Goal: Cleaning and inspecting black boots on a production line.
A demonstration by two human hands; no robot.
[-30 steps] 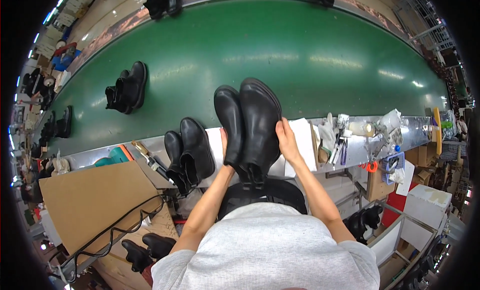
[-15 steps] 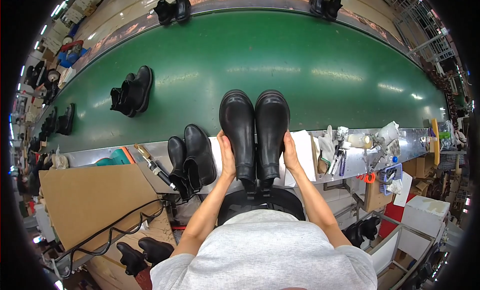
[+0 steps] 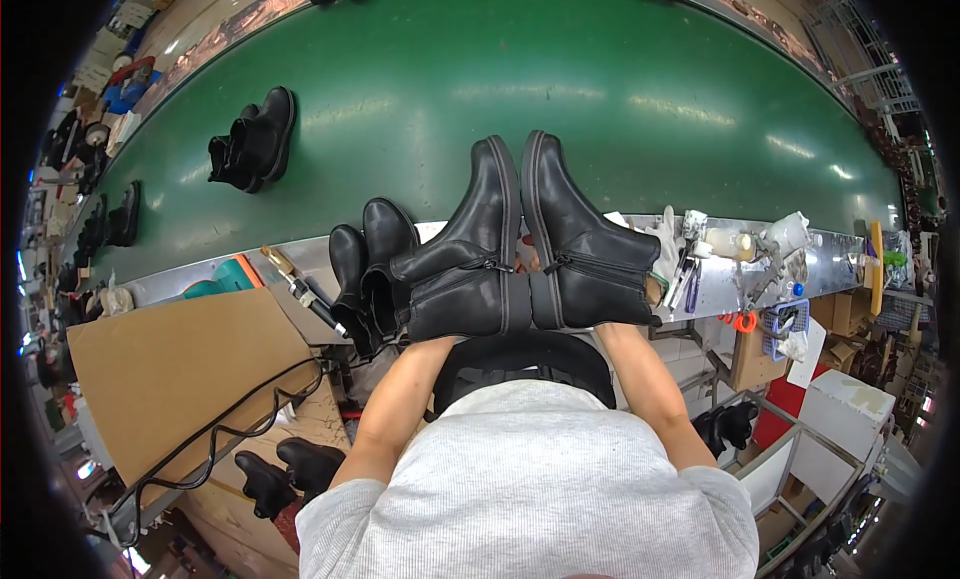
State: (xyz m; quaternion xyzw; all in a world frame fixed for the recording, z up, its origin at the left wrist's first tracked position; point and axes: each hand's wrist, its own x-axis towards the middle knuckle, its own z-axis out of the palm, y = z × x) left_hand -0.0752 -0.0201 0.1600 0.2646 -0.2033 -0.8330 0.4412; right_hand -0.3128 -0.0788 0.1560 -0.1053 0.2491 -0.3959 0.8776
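Note:
Two black ankle boots with side zips lie tipped outward in my hands, soles turned towards each other and toes pointing away. The left ankle boot (image 3: 455,274) rests over my left hand (image 3: 436,345), which grips it from underneath. Likewise, my right hand (image 3: 617,335) grips the right ankle boot (image 3: 590,264) from below. Most of both hands is hidden behind the boots. A little skin shows between the soles, but I cannot tell whose fingers. Another pair of black boots (image 3: 385,234) stands close to the left boot on the metal ledge (image 3: 320,247).
Beyond the ledge runs a green conveyor belt (image 3: 430,89) carrying black boots (image 3: 255,139) at left. Left of me are a cardboard sheet (image 3: 190,379) and a brush (image 3: 290,277). Tools, a bottle (image 3: 728,243) and a blue basket (image 3: 787,329) crowd the right side.
Both boots have turned from upright with toes away to lying on their outer sides, zips now facing up. My hands have gone from their outer sides to underneath. The view has tilted downward.

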